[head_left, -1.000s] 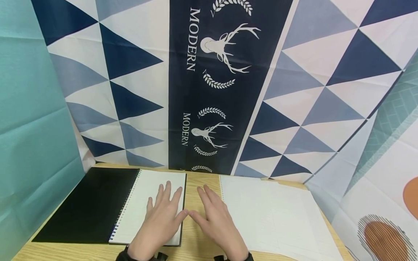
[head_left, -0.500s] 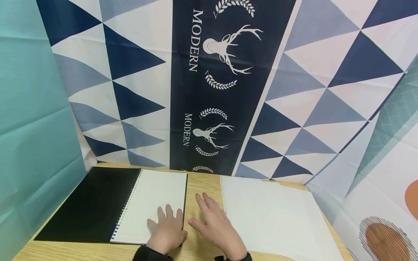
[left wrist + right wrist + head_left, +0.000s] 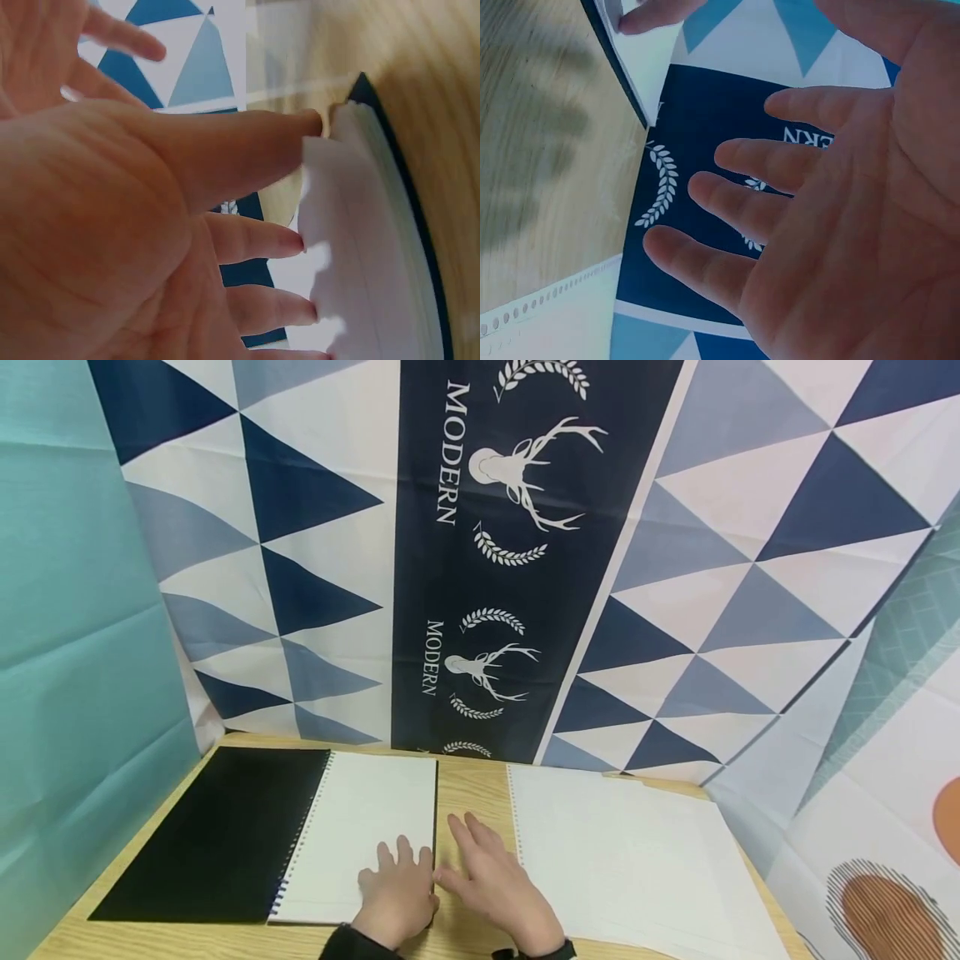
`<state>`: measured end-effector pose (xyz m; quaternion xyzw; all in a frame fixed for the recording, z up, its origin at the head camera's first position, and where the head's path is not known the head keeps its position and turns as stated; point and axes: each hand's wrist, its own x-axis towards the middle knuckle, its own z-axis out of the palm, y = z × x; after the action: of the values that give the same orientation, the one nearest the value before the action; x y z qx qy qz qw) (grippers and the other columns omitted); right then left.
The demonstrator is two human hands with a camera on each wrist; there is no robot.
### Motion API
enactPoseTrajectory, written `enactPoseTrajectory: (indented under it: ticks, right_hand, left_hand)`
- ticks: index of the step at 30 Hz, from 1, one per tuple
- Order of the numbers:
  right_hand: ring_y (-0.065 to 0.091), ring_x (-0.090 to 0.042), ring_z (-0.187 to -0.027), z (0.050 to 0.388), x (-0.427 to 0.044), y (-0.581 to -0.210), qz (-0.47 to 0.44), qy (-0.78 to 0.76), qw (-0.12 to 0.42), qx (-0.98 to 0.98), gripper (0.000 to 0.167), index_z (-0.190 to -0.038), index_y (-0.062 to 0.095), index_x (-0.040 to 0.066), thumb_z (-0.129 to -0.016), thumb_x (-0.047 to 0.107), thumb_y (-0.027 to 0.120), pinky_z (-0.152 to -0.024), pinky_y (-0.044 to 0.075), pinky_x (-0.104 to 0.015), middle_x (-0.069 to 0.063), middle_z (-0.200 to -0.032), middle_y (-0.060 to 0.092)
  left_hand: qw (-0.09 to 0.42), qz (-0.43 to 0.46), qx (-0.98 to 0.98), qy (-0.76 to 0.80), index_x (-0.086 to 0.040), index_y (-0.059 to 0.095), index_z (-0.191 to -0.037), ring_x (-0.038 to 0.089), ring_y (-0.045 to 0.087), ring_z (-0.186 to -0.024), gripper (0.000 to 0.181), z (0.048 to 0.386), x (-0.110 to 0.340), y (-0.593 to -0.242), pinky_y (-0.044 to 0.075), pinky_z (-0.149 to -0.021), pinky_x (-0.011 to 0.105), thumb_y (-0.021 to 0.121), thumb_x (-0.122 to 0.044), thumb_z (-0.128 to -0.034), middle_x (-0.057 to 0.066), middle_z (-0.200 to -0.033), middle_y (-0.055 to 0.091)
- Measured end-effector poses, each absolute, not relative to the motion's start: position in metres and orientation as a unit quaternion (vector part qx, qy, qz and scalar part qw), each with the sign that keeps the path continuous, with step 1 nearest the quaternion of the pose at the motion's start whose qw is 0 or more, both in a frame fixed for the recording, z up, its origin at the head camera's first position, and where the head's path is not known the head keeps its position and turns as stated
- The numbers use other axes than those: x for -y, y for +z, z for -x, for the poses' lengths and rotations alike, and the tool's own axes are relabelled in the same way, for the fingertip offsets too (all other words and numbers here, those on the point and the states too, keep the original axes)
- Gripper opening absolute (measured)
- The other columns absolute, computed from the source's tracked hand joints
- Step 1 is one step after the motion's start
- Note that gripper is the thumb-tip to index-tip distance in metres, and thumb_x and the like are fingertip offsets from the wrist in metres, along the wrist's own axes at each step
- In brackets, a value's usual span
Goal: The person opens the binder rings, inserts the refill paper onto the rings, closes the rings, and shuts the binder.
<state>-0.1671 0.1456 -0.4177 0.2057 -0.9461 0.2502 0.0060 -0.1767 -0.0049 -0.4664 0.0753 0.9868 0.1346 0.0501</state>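
Note:
A spiral notebook with a black cover (image 3: 217, 835) lies open on the wooden table at the left. My left hand (image 3: 397, 893) rests on the lower right part of its white page (image 3: 375, 793). In the left wrist view the fingertips touch the page, and the straight thumb (image 3: 247, 142) reaches the page edge by the notebook's corner. Whether the thumb goes under any sheet cannot be told. My right hand (image 3: 498, 885) is held over the wood between the notebook and the loose sheets, its fingers (image 3: 705, 262) extended and holding nothing.
White loose sheets (image 3: 622, 852) with a punched left edge lie overlapping on the right of the table. A strip of bare wood (image 3: 468, 785) separates them from the notebook. Patterned cloth (image 3: 480, 568) hangs behind, with teal cloth (image 3: 82, 652) at the left.
My left hand has drawn back toward the table's near edge and come down on the page, then shifted right. The notebook has slid slightly right with it. My right hand has barely moved.

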Motion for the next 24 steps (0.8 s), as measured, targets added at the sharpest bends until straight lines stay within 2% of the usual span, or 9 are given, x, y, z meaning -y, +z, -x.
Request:
enactPoseTrajectory:
  ticks: [7, 14, 20, 24]
  right_hand:
    - [0.043, -0.056, -0.139, 0.169, -0.148, -0.420, -0.193, 0.254, -0.053, 0.946, 0.063, -0.149, 0.049, 0.004, -0.098, 0.040, 0.062, -0.099, 0.043, -0.073, -0.033, -0.153, 0.043]
    - [0.044, -0.054, -0.139, 0.171, -0.159, -0.423, -0.191, 0.264, -0.115, 0.938, 0.056, -0.147, 0.050, 0.001, -0.105, 0.037, 0.052, -0.106, 0.037, -0.072, -0.028, -0.150, 0.048]
    - [0.049, -0.049, -0.137, 0.172, -0.169, -0.427, -0.178, 0.270, -0.124, 0.938, 0.053, -0.145, 0.052, 0.000, -0.106, 0.035, 0.047, -0.107, 0.041, -0.068, -0.023, -0.146, 0.055]
    - [0.051, -0.047, -0.136, 0.176, -0.178, -0.430, -0.167, 0.277, -0.131, 0.937, 0.049, -0.144, 0.052, -0.003, -0.105, 0.026, 0.049, -0.107, 0.042, -0.065, -0.023, -0.142, 0.059]
  left_hand:
    - [0.067, -0.115, -0.985, 0.106, -0.011, 0.058, -0.142, 0.053, 0.042, -0.140, 0.063, 0.172, -0.015, -0.470, 0.044, -0.095, 0.073, 0.070, -0.044, -0.0902, 0.022, -0.153, 0.049]
    - [0.065, -0.166, -0.980, 0.087, -0.014, 0.061, -0.142, 0.050, 0.044, -0.141, 0.062, 0.166, -0.031, -0.473, 0.045, -0.099, 0.070, 0.067, -0.049, -0.0912, 0.014, -0.156, 0.049]
    - [0.051, -0.207, -0.973, 0.089, -0.011, 0.068, -0.132, 0.045, 0.047, -0.141, 0.054, 0.161, -0.044, -0.479, 0.051, -0.096, 0.065, 0.071, -0.041, -0.0879, 0.008, -0.148, 0.059]
    - [0.052, -0.233, -0.969, 0.070, -0.016, 0.068, -0.134, 0.041, 0.046, -0.143, 0.054, 0.160, -0.053, -0.485, 0.052, -0.096, 0.063, 0.072, -0.043, -0.0873, 0.001, -0.148, 0.059]
